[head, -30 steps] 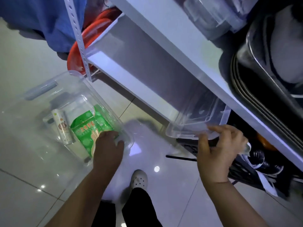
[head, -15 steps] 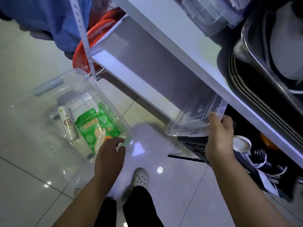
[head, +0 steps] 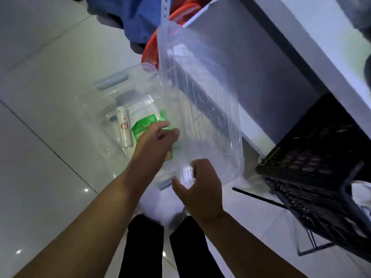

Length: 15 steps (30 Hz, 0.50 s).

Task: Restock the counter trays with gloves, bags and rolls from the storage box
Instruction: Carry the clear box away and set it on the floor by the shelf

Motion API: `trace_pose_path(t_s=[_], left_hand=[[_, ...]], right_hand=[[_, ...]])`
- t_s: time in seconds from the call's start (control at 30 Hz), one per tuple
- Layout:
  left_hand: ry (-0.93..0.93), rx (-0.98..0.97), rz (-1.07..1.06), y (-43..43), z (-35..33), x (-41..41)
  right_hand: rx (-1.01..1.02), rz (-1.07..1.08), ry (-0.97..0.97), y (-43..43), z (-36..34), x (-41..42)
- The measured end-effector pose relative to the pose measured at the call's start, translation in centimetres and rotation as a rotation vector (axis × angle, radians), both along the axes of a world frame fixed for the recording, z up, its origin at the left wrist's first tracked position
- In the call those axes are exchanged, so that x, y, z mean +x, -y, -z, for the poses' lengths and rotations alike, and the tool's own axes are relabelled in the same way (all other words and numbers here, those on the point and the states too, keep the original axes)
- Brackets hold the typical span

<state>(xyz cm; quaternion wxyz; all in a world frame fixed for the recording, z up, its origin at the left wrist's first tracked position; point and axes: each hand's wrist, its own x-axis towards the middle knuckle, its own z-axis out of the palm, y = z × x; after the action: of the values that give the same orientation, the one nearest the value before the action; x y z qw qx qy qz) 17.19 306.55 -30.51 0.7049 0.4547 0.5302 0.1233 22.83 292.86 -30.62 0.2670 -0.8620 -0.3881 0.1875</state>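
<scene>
A clear plastic storage box [head: 112,109] sits on the tiled floor. Inside it lie a green packet of gloves [head: 146,123] and a white roll [head: 124,127]. My right hand [head: 200,185] grips the near edge of a clear plastic lid [head: 200,101], which hangs tilted over the right side of the box. My left hand [head: 158,139] hovers over the green packet at the box's near rim, fingers loosely curled, holding nothing that I can see.
A white shelf [head: 271,63] runs along the right. Below it stands a black crate [head: 321,167]. An orange basin [head: 158,37] and blue cloth [head: 140,15] lie behind the box. My legs are at the bottom edge.
My right hand has pulled the clear lid off the shelf and swung it left over the box. My left hand has lifted slightly from the box rim.
</scene>
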Motion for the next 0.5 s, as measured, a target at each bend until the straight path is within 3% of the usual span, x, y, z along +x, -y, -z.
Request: trace_pose_path(t_s=[0.23,0.37,0.5], left_hand=[[-0.086,0.008,-0.17,-0.9,2.5,-4.7],[-0.139,0.02,-0.26,-2.0,4.5,-8.0],[-0.206,-0.042,-0.366,-2.7,6.9,-11.6]], right_hand=[[-0.001,-0.266,-0.126,0.6,3.5,-1.0],[-0.075,-0.054,-0.021,0.7,6.5,3.2],[-0.367,0.12,0.094,-0.1,11.0,7.7]])
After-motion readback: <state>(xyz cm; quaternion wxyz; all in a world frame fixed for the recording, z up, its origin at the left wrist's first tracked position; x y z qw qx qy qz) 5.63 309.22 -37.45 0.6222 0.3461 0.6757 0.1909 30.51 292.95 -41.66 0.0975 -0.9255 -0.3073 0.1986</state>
